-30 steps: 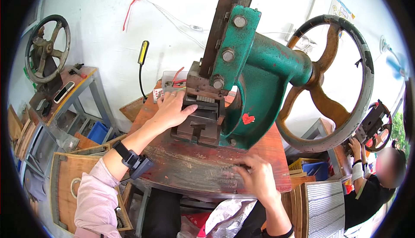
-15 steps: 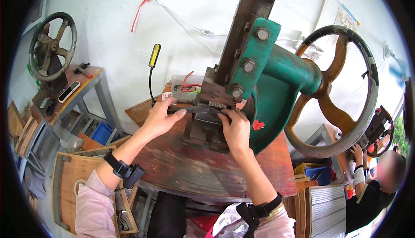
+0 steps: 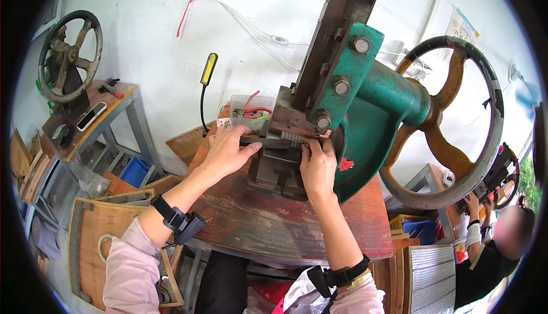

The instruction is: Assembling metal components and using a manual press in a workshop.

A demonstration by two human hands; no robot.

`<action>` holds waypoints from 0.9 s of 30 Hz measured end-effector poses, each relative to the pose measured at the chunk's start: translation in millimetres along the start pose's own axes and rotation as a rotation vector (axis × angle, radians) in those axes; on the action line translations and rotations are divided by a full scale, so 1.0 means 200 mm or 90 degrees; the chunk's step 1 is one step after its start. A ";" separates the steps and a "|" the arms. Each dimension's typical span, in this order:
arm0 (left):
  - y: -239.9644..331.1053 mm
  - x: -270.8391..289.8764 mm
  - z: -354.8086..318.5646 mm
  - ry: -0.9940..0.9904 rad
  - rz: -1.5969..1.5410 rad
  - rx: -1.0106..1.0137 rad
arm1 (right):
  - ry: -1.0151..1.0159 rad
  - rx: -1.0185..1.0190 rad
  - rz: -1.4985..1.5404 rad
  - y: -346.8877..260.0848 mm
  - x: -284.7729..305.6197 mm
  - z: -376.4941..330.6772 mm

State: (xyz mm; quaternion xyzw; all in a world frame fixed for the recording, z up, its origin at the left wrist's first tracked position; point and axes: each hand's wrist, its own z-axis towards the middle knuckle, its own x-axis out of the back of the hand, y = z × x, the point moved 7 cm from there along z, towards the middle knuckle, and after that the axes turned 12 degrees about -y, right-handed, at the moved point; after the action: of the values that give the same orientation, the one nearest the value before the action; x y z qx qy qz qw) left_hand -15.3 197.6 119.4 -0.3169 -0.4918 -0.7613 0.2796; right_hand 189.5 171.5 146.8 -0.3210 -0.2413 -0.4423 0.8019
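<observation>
My left hand (image 3: 227, 152) is closed around one end of a dark flat bar (image 3: 275, 143), its thumb lying along the side. The bar reaches sideways into the gap under the ram of a green hand press (image 3: 358, 106). A small ridged metal piece (image 3: 293, 136) shows at the bar's far end, just below the ram block. My right hand (image 3: 318, 168) has thumb and fingers bent together at that piece's right end; what lies between the fingertips is hidden. Beneath both hands is the press's dark metal base block (image 3: 273, 172).
The press's large handwheel (image 3: 439, 120) stands at the right. Behind my left hand are a clear tray of red-handled tools (image 3: 251, 108) and a gooseneck lamp (image 3: 209, 70). Wooden trays (image 3: 94, 251) sit low left; another person (image 3: 491, 262) works far right.
The whole view has shifted slightly, moving the press rightward in the picture. Both hands keep nearly the same place at the press, and the ridged piece shows a little more plainly.
</observation>
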 end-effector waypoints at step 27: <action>0.18 -0.19 0.10 -0.098 0.170 0.078 | 0.242 0.303 -0.262 -0.16 1.37 -0.09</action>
State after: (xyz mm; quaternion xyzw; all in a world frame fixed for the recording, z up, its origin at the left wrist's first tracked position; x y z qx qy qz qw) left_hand 39.5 208.2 117.8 -0.4188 -0.5107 -0.6597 0.3586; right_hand 299.0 -6.2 326.9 0.0173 -0.2435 -0.5775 0.7790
